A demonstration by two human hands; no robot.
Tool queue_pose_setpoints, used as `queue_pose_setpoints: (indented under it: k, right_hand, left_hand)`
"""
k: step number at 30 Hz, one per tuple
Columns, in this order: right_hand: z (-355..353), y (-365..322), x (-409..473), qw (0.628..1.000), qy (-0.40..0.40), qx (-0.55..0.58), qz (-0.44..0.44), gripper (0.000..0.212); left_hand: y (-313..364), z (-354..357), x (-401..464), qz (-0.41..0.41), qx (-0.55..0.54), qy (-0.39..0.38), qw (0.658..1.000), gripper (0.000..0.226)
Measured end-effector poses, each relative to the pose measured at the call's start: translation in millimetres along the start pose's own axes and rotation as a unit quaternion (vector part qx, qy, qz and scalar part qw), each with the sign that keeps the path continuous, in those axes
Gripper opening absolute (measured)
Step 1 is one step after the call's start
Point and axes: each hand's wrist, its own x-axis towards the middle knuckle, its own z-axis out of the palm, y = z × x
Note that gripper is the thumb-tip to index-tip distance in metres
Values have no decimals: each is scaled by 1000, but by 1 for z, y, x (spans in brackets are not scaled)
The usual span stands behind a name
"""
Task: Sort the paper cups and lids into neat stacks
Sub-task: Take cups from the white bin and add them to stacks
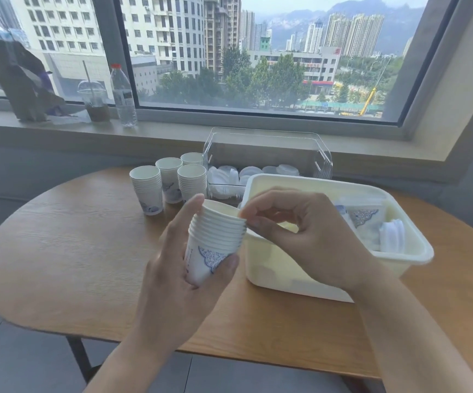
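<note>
At frame centre, my left hand (184, 268) grips a nested cup stack (215, 239) while my right hand (294, 231) pinches its top rim. Right of it, the cream tub (328, 279) holds lids (391, 235); the clear bin (266, 154) behind holds more, beside four cup stacks (170, 180).

My left hand (178, 268) curls upright, its fingers (185, 214) and thumb wrapped in a grip; my right hand (300, 234) pinches beside it.

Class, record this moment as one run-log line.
left hand: grips cup stack | right hand: pinches top rim | table: four cup stacks | lids: clear box, white tub
</note>
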Motion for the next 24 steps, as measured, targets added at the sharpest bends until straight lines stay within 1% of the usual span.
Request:
queue_pose_setpoints:
  k: [7,11,15,18,20,22,24]
  right_hand:
    - [61,-2,17,997,34,-64,-34,11]
    - [99,8,30,996,70,-42,-23,15]
    - [126,24,45,998,60,-12,25,30]
    - [142,38,56,996,57,50,45,43]
    - [148,48,62,995,43,70,62,50]
    - [152,60,65,995,22,45,82,54]
    - [153,72,67,995,4,-11,100,56]
  left_hand:
    - [-26,-28,5,-16,17,39,999,79]
    - [-41,-41,9,-30,39,69,996,77]
    - [-62,-49,16,-55,73,85,992,79]
    - [-82,-50,24,-78,94,95,988,80]
    - [-99,-47,31,-100,94,96,986,79]
    - [-117,-43,38,-121,93,90,984,80]
    - [-134,-38,44,-127,98,87,983,79]
